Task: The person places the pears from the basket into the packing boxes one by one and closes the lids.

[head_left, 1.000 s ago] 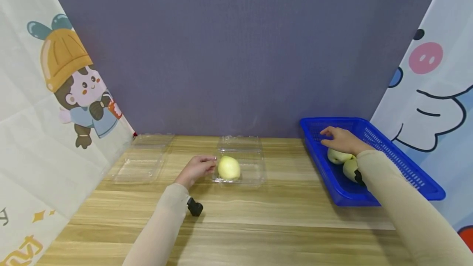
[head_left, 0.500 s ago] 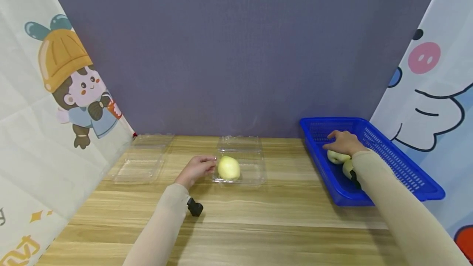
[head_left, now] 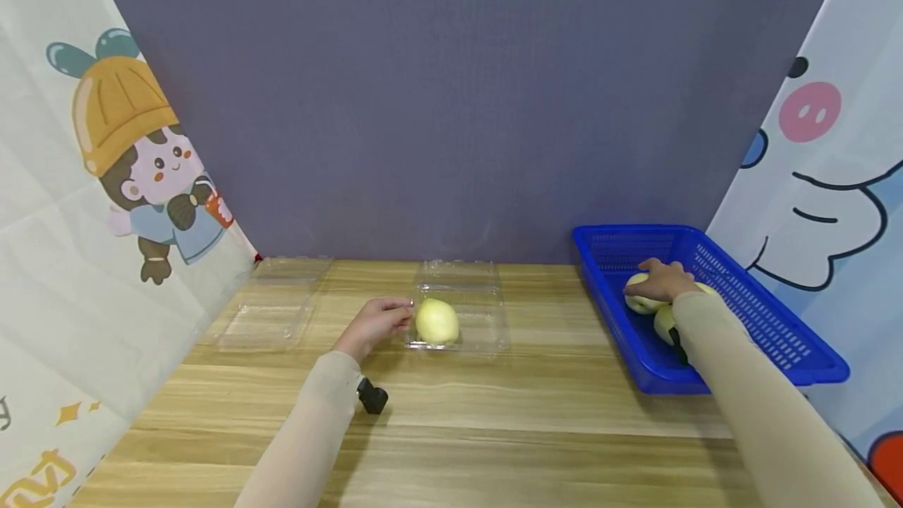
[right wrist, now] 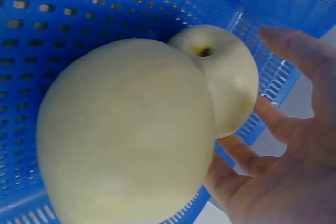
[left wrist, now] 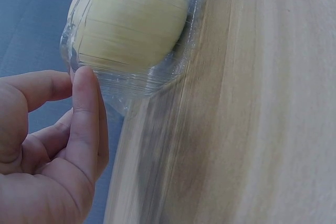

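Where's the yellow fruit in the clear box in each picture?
Head: just below centre, the yellow fruit sits in the clear box.
Left wrist: top, left of centre.
Right wrist: not there; those two fruits lie in the blue basket.
Landmark: left hand, beside it in the first two.

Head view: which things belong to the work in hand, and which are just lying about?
In use:
left hand, pinching the middle clear container
yellow fruit inside that container
right hand, at the pale fruits in the blue basket

Apparently not in use:
far-left clear container, untouched, perhaps a spare
grey panel
printed sheets
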A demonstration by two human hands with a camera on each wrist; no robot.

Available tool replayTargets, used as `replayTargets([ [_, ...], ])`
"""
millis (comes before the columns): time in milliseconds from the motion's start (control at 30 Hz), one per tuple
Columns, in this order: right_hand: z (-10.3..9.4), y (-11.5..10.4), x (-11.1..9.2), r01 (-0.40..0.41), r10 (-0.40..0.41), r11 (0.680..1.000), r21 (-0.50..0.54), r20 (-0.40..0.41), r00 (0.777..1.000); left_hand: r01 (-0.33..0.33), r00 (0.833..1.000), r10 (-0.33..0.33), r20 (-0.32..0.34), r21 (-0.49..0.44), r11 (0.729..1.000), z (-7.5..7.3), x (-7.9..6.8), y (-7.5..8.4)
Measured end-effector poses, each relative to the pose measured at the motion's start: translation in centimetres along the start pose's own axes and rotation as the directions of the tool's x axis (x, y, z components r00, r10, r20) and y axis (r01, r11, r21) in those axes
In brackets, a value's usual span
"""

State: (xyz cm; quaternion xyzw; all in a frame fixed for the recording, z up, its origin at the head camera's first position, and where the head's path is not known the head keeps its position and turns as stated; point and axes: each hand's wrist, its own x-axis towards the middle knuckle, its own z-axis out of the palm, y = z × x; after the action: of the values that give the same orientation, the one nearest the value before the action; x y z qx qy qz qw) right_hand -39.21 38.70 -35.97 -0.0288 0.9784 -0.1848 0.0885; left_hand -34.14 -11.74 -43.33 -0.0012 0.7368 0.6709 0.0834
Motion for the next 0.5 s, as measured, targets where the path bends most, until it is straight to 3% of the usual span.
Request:
replayTargets([
  [200,0.5,0.0,0.5,-0.019,0.019,1.0,-0.022,-0.002,1.0,-0.005,1.0,0.005,0.006,-0.004,1.0,-0.1,0.1,-0.2],
  [333,0.6,-0.5,0.5,0.007,-0.008,0.998,-0.064,-0.017,1.0,-0.001,1.0,0.001,-0.001,-0.005,1.0,-0.1,0.2,-0.3],
  [500,1.1,0.5,1.0,0.056,-0.059,0.995,-0.078,-0.04,0.997,0.0,1.0,0.0,0.0,-0.004,1.0,0.0,0.1,-0.2],
])
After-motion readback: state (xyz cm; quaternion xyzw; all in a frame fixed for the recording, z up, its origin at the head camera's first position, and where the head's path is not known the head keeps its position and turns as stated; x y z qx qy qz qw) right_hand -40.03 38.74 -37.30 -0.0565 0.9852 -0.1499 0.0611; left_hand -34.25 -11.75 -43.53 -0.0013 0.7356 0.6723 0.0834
